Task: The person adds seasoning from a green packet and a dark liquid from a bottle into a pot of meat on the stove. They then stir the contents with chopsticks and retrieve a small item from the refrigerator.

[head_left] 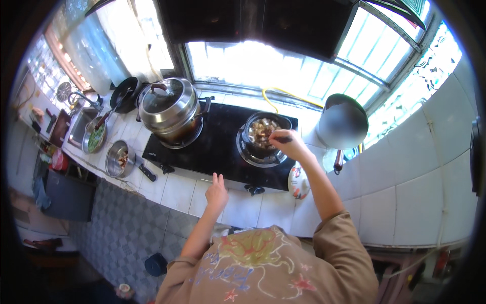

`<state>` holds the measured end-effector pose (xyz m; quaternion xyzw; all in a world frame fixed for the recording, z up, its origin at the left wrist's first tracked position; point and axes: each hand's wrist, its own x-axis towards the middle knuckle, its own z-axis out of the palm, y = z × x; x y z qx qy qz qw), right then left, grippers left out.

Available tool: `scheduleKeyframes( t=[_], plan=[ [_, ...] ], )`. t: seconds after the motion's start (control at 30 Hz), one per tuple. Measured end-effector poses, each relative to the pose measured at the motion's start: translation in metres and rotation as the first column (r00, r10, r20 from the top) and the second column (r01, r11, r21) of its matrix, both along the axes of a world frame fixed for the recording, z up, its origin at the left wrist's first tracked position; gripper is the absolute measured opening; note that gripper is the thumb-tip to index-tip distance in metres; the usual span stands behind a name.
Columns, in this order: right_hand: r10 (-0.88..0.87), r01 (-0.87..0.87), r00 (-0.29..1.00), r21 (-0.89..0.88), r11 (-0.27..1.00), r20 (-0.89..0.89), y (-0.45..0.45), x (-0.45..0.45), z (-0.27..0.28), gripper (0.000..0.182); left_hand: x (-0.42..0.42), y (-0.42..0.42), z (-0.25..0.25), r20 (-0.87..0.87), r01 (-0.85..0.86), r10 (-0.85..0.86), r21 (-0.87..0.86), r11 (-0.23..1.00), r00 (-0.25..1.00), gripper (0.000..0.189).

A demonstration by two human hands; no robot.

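My right hand [284, 142] is shut on the dark handle of a cooking utensil [283, 140], over the near right side of a dark pot [289, 124]. The utensil's lower end cannot be made out. Chunks of pale and brown food [262, 131] fill the pot, which stands on the right burner [243, 150] of a black gas stove [224, 125]. My left hand [217, 193] holds nothing. Two of its fingers point forward at the stove's front edge, between the two knobs; the others look curled. A white lid with an orange pattern [299, 182] lies below my right forearm.
A large lidded steel steamer pot [171, 114] occupies the left burner. Left of the stove are a steel saucepan [117, 159] with food pieces, a pan of greens [95, 138], a dark wok [125, 95] and a sink [81, 127]. A pan [341, 123] leans at the right wall.
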<state>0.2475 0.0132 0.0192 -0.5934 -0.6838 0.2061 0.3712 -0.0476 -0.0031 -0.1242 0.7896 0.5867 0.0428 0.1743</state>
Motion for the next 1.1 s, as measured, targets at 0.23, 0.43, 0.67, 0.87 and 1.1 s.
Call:
scheduleKeyframes(
  t=[0.23, 0.43, 0.67, 0.87, 1.1],
  plan=[
    [-0.192, 0.179, 0.968, -0.093, 0.979, -0.162, 0.007, 0.004, 0.009, 0.012, -0.002, 0.004, -0.003, 0.003, -0.009, 0.009, 0.002, 1.0, 1.0, 0.049],
    [-0.36, 0.321, 0.874, -0.169, 0.932, -0.327, 0.013, 0.039, 0.013, 0.018, -0.001, 0.0, -0.007, 0.028, -0.017, 0.016, 0.021, 1.0, 0.999, 0.048],
    [-0.554, 0.512, 0.721, -0.22, 0.831, -0.416, 0.024, 0.08, -0.037, 0.019, -0.002, 0.0, -0.012, 0.044, 0.0, -0.003, 0.067, 0.998, 0.999, 0.053],
    [-0.477, 0.432, 0.58, -0.247, 0.867, -0.66, 0.034, 0.078, -0.07, 0.02, -0.002, -0.002, -0.002, 0.043, -0.015, 0.014, 0.018, 1.0, 0.999, 0.051],
    [-0.416, 0.414, 0.719, -0.138, 0.9, -0.556, 0.021, 0.071, -0.034, 0.022, -0.002, -0.004, -0.004, 0.065, -0.023, 0.018, 0.064, 0.998, 0.998, 0.055]
  ],
)
